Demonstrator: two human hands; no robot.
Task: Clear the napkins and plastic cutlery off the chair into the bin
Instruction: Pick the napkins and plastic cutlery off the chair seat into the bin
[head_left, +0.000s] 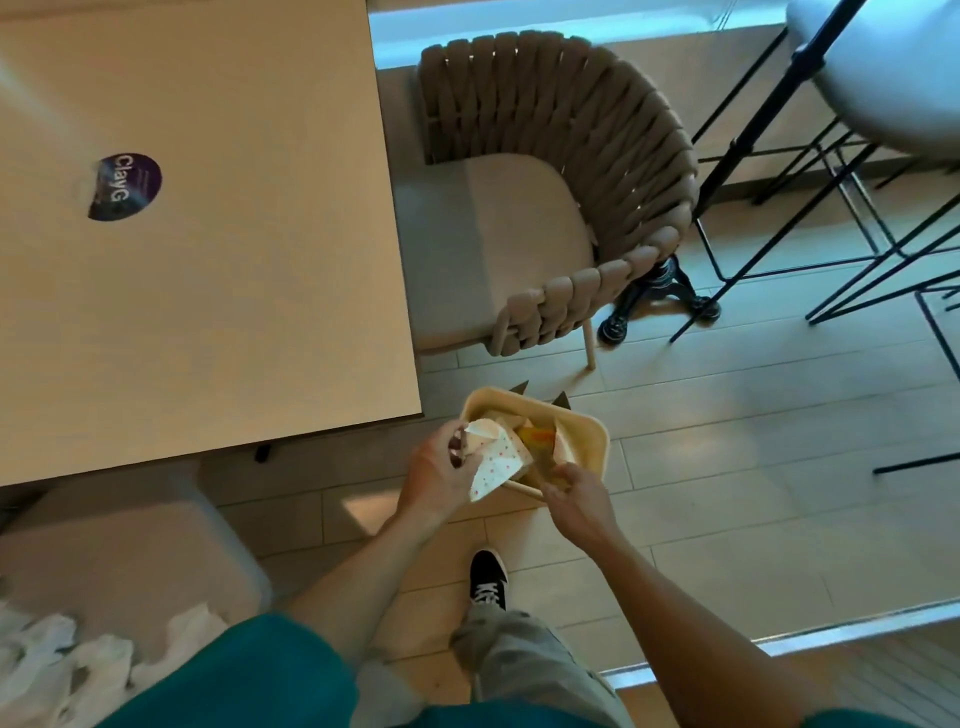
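Observation:
A small cream bin (589, 431) stands on the floor tiles in front of a woven beige chair (524, 234). My left hand (441, 470) pinches a white napkin with red dots (501, 460) over the bin's near rim. My right hand (576, 496) is at the bin's near right edge, fingers curled around something yellowish that is mostly hidden. Inside the bin lie other napkins (498, 418) and a yellow-orange item (537, 434). The chair's seat cushion shows nothing on it.
A large beige table (208, 260) with a purple sticker (127, 184) fills the left. Black wire stool legs (831, 249) and a black pedestal base (657, 296) stand right of the chair. A grey bin with a white liner (104, 623) is at bottom left.

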